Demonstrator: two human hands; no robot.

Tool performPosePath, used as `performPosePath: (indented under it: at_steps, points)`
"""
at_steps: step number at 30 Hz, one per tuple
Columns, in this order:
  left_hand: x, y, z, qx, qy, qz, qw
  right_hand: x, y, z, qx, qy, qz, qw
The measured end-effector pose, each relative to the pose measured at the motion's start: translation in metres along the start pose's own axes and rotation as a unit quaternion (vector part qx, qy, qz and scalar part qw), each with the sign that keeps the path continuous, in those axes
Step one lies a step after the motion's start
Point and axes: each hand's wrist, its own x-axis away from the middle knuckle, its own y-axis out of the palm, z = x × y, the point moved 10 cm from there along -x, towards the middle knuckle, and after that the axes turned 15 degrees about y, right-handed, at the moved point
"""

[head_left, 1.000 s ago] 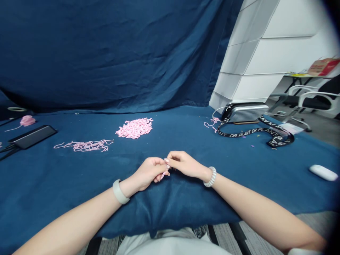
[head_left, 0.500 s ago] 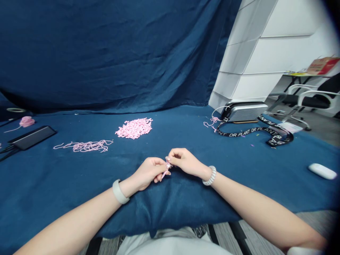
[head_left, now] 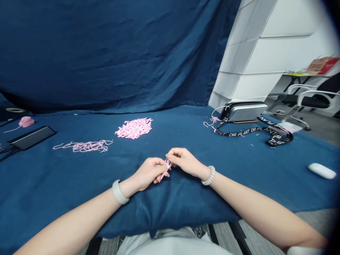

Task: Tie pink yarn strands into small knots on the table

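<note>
Both hands meet above the near part of the blue cloth. My left hand [head_left: 151,173] is closed, pinching a short pink yarn piece [head_left: 163,175] whose tail hangs below the fingers and whose small loops stand above them. My right hand [head_left: 182,161] is closed too, its thumb and fingertips pinching at the upper end of the same pink yarn. Fingers cover part of the yarn, so its knot or shape cannot be made out. Beyond the hands lies a pile of small pink yarn pieces [head_left: 134,128], with loose pink strands [head_left: 91,146] to its left.
A pink yarn ball [head_left: 26,122] and a black power bank-like box [head_left: 33,137] with cables lie at the left. On the right are a silver ribbed case [head_left: 247,112], a black lettered strap [head_left: 239,134] and a white oval object [head_left: 322,170]. A blue curtain [head_left: 106,56] hangs behind.
The right fingertips have shifted slightly up and away from the left ones, and small pink loops now show more clearly between them. The left hand stays nearly still.
</note>
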Motion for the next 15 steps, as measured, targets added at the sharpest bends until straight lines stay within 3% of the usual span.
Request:
performPosePath:
  at_steps: [4, 10, 15]
  points:
    - [-0.001, -0.002, -0.001, 0.005, 0.007, 0.008, 1.000, -0.004, -0.006, 0.007, 0.023, 0.032, 0.013, 0.999]
    - [-0.001, -0.001, -0.002, 0.004, 0.008, 0.002, 1.000, 0.000, 0.009, 0.005, 0.116, 0.023, -0.050, 0.992]
    - [-0.001, 0.003, 0.000, -0.055, 0.012, -0.011, 0.998, 0.004, 0.017, 0.004, 0.200, 0.026, -0.047, 0.978]
